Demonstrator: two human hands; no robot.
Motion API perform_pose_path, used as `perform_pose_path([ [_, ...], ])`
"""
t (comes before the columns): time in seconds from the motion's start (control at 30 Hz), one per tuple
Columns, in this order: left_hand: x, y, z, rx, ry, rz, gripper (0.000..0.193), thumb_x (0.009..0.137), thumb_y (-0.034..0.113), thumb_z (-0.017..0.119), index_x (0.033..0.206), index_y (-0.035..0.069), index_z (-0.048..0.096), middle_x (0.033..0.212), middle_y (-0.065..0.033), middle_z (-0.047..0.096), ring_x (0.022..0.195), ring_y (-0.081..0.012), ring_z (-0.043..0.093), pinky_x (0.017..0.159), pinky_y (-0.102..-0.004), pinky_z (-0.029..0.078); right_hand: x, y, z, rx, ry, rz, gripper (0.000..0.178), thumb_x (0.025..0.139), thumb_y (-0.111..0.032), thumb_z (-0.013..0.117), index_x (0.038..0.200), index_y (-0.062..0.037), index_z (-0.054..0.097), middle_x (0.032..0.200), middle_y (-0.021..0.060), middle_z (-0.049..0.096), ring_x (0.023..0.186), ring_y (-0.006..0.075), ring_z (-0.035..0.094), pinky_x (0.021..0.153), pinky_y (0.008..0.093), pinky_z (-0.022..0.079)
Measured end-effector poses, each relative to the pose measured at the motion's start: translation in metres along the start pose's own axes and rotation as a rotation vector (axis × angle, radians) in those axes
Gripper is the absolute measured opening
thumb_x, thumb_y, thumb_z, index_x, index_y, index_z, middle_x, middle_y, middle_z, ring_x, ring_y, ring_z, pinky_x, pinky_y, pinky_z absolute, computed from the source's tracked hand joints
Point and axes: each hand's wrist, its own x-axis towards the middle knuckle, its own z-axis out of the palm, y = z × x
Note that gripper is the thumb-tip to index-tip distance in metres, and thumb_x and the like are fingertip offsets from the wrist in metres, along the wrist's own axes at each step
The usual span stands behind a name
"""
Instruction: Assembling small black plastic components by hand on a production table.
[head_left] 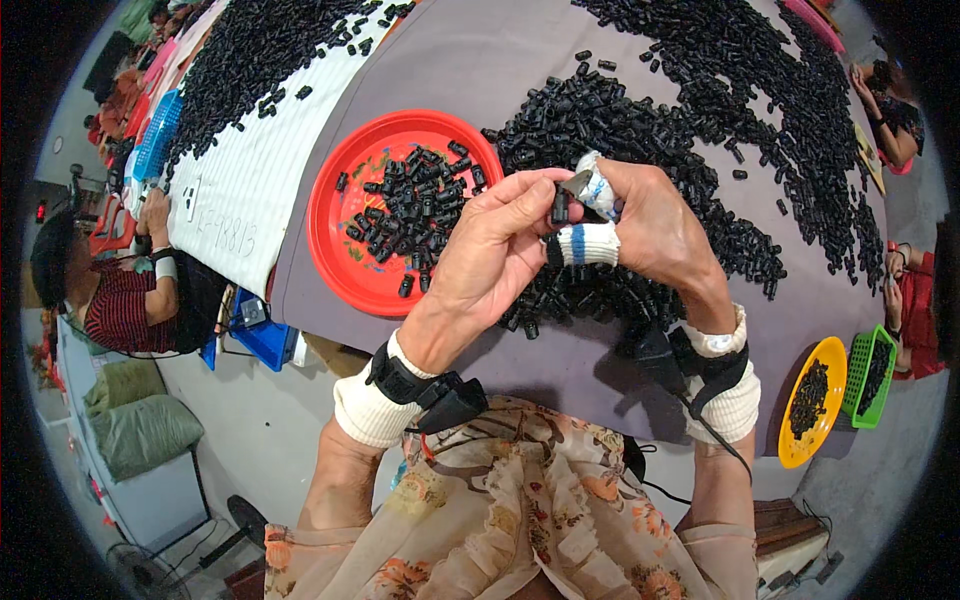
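Note:
Between the thumb and fingers of my left hand (478, 248) is a small black plastic cylinder (560, 207), pinched upright. My right hand (668, 225) is closed around a small metal-bladed tool (597, 190) with a white wrapped handle. Its grey blade meets or nearly meets the top of the cylinder; I cannot tell whether they touch. A white ribbed band (585, 244) with blue stripes wraps fingers of my right hand. Beneath both hands spreads a heap of similar black cylinders (590, 130). Left of my left hand, a red round tray (325, 190) holds many more of them.
More black parts cover the far table (440, 70). At the right edge are a yellow plate (832, 365) and a green basket (865, 400), both with black parts. A co-worker (125, 300) sits at left beside a white-covered table (255, 205); others sit at right.

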Motion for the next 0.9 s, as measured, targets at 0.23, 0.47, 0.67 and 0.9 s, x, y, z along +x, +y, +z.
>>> perform_pose_path([
  [0.23,0.0000,-0.0011,0.0012,-0.001,0.012,-0.002,0.022,0.089,0.012,0.050,0.105,-0.002,0.054,0.096,-0.0075,0.057,0.086,-0.0143,0.055,0.078,-0.0289,0.048,-0.0002,0.0007,-0.0008,-0.095,-0.013,-0.034,0.039,0.060,-0.031,0.075,0.071,-0.0002,0.054,0.057,0.0074,0.051,0.051,0.0165,0.046,0.050,0.0305,0.039],
  [0.47,0.0002,-0.0011,0.0000,0.026,0.031,-0.005,0.021,0.088,0.012,0.051,0.103,-0.002,0.055,0.094,-0.0069,0.058,0.084,-0.0135,0.055,0.078,-0.0278,0.048,0.0001,-0.0002,-0.0003,-0.122,-0.039,-0.039,0.037,0.061,-0.030,0.074,0.071,0.0000,0.054,0.058,0.0090,0.053,0.051,0.0177,0.049,0.051,0.0311,0.040],
  [0.67,0.0003,-0.0005,0.0029,0.026,0.041,-0.008,0.021,0.088,0.012,0.051,0.102,-0.002,0.055,0.093,-0.0067,0.058,0.082,-0.0128,0.055,0.075,-0.0267,0.048,-0.0018,0.0002,0.0004,-0.092,-0.034,-0.049,0.038,0.063,-0.030,0.073,0.072,0.0009,0.053,0.058,0.0110,0.052,0.051,0.0206,0.049,0.051,0.0326,0.040],
  [0.9,0.0009,-0.0023,0.0014,0.072,0.101,0.022,0.019,0.088,0.011,0.051,0.100,-0.003,0.056,0.092,-0.0058,0.058,0.082,-0.0108,0.054,0.075,-0.0240,0.047,-0.0007,0.0018,0.0035,-0.152,-0.024,-0.068,0.039,0.066,-0.033,0.070,0.073,0.0013,0.051,0.058,0.0148,0.051,0.049,0.0266,0.048,0.050,0.0354,0.040],
])
